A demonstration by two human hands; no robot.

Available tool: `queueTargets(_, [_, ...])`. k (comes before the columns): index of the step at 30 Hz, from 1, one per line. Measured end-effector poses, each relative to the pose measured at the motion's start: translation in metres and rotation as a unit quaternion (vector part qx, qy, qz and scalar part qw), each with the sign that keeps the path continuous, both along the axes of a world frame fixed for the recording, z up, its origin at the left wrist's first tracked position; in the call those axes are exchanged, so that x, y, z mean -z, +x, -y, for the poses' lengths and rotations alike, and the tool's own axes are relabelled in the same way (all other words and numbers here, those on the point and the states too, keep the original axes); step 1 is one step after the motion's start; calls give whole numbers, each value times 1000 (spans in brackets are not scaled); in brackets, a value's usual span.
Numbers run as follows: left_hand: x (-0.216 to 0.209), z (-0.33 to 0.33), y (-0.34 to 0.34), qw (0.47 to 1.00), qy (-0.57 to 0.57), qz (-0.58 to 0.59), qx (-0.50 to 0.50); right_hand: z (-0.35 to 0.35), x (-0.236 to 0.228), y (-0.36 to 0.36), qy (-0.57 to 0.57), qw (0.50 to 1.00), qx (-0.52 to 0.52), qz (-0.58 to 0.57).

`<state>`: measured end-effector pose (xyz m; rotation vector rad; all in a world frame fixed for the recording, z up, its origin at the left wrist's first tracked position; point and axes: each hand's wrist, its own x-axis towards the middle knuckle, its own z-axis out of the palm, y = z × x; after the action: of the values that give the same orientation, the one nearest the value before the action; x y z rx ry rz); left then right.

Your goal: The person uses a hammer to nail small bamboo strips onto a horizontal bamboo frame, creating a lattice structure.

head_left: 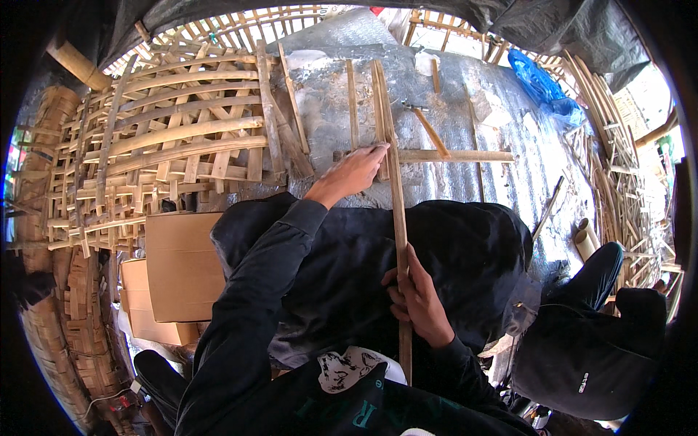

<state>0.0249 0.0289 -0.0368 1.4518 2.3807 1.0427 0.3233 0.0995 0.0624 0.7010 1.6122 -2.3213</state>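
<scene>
A long bamboo strip (398,211) runs from the metal sheet back across my lap toward my chest. My right hand (422,299) is wrapped round its near part, thumb along the top. Farther up, my left hand (355,173) closes on the same strip with its fingertips, where it meets a bamboo crosspiece (465,156). More upright strips (379,102) lie beside it, and a separate strip (352,102) stands to their left. Just right of the strips, a hammer (430,133) with a wooden handle rests with its handle end on the crosspiece.
A woven bamboo lattice (182,120) stands at the left, above cardboard boxes (185,265). Silvery metal sheeting (443,80) spreads ahead. A blue plastic bag (538,80) and bundled bamboo strips (618,160) lie at the right. Another person's dark-clothed leg (592,276) is close by at the lower right.
</scene>
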Motion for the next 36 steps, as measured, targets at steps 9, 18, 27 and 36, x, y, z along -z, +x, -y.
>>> queueTargets(9, [-16, 3, -15, 996, 78, 31, 3, 23, -12, 3, 64, 996, 66, -17])
queueTargets(18, [-14, 22, -41, 992, 75, 44, -93, 27, -7, -1, 7, 1000, 12, 1])
queueTargets(27, [1, 29, -49, 996, 34, 56, -67, 42, -5, -8, -19, 999, 34, 4])
queueTargets(36, [-1, 28, -45, 997, 31, 47, -57, 46, -9, -7, -15, 1000, 12, 7])
